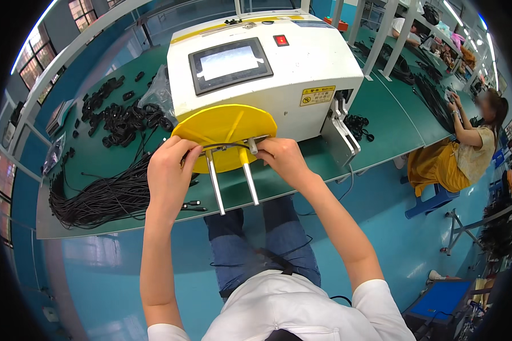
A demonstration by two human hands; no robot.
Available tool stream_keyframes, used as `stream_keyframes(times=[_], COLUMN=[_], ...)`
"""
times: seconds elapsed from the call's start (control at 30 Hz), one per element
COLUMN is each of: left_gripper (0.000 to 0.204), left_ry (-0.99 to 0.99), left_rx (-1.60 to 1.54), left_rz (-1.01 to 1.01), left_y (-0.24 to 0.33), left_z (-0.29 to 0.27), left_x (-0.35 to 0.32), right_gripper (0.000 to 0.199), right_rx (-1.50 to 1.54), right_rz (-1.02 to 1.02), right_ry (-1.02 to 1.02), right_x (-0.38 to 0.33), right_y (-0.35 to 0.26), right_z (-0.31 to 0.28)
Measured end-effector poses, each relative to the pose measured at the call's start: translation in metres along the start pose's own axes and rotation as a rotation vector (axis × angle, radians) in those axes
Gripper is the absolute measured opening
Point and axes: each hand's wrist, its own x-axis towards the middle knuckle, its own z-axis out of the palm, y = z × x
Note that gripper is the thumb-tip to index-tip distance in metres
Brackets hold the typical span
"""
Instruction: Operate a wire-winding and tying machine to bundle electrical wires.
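The left hand (169,166) is closed around a thin black cable (224,146), fingers curled together on it at the left side of a round yellow plastic disc (224,133). The right hand (283,159) pinches the same cable on the right, thumb and fingertips pressed together just beside the far end of the right one of two shiny metal rods (249,176). The cable runs in a short arc between both hands, across the near face of the disc and over the tops of the rods, which stick out toward the person. The disc sits on the near side of a white box-shaped machine (301,68) with a dark touch screen (230,63) and a red button (280,40) on top. The machine stands on a green workbench (381,108). To the left lies a large bundle of long black cables (105,196), and farther left and back, a scatter of small coiled black cables (119,116). At the far right another person (466,145) sits on a blue stool (432,199)
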Motion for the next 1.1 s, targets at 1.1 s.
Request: stream_keyframes(times=[1.1], left_gripper=[0.011], left_ry=[-0.078], left_rx=[-0.370], left_rz=[-0.185], left_y=[-0.043], left_z=[0.008], left_x=[-0.035], right_gripper=[0.011], right_rx=[-0.143], right_rz=[-0.117], right_ry=[0.015], right_x=[0.001], right_y=[-0.001], right_z=[-0.022])
